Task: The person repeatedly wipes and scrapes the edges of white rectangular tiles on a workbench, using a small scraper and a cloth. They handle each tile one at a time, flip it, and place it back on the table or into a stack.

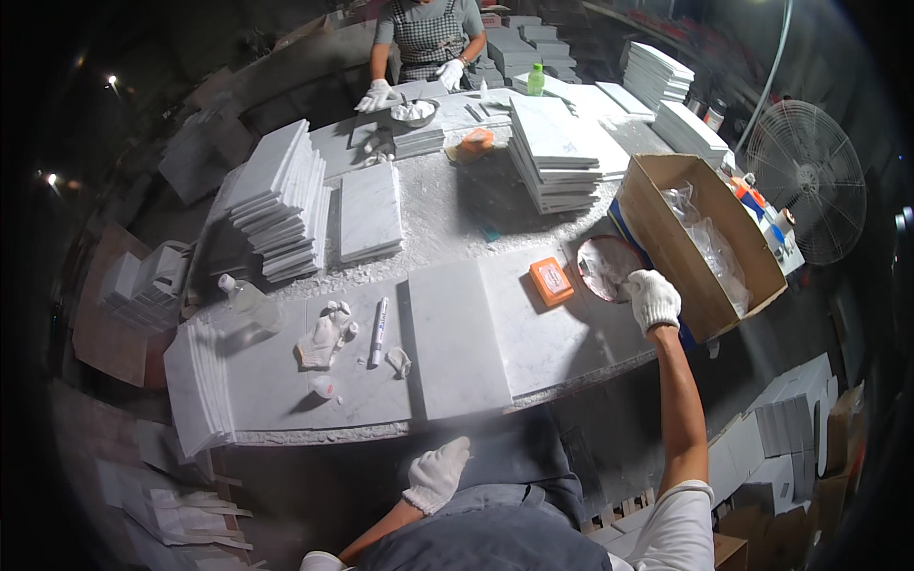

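My right hand (655, 301), in a white knit glove, is at the right edge of a round dish (602, 265) holding a whitish substance. Its fingers are curled together; whatever they grip is hidden. Also gloved, my left hand (437, 476) rests curled near my lap, below the table edge, with nothing visible in it. Between them on the table lies a pale marble slab (459, 338). An orange block-shaped pack (551, 282) sits just left of the dish. Farther left are a white marker (380, 331), a crumpled glove (327, 336) and a clear bottle (249, 303).
An open cardboard box (657, 181) with clear plastic bags stands right of the dish. Tile stacks (276, 195) rise at left, and another stack (552, 143) at centre right. A fan (807, 176) is at far right. Across the table, a gloved person (424, 43) works beside a bowl (415, 114).
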Demonstrator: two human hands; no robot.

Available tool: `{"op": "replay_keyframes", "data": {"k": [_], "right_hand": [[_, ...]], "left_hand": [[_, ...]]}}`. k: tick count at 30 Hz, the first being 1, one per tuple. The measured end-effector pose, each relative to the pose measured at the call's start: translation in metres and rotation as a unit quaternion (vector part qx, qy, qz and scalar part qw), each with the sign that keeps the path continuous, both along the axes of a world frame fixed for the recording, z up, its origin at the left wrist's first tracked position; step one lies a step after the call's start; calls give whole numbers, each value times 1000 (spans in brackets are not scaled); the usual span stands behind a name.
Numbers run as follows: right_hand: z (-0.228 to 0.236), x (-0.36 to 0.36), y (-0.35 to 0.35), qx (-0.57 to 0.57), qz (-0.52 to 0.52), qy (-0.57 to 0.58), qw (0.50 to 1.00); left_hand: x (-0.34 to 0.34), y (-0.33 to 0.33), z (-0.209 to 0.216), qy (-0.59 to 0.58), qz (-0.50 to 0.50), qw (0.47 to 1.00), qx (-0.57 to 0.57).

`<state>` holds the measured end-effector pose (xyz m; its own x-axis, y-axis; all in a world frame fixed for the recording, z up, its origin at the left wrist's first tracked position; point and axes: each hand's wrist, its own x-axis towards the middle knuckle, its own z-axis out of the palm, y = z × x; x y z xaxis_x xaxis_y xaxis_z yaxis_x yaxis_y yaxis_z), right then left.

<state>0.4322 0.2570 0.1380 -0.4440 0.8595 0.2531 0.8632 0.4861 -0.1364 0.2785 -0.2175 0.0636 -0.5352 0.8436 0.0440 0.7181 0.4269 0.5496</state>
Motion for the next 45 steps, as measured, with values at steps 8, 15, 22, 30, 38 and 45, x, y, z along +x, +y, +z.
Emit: {"op": "replay_keyframes", "data": {"k": [8,15,22,30,38,45], "right_hand": [[38,0,-45,55,-52,19,997],[-2,-36,-164,60,249,97,962],[-45,-111,-297,-118,465,22,877],[-17,-71,-310,-213,518,146,816],[-53,0,-291,-378,163,343,844],[-68,4,-314,-489,113,352,790]], "left_hand": [[-5,4,25,29,-6,999,11],[-28,14,3,-124,132,969,169],[-37,16,15,-275,251,899,230],[-41,0,21,-344,312,854,234],[-44,12,17,-371,297,854,211],[-48,14,27,-66,212,954,203]]}}
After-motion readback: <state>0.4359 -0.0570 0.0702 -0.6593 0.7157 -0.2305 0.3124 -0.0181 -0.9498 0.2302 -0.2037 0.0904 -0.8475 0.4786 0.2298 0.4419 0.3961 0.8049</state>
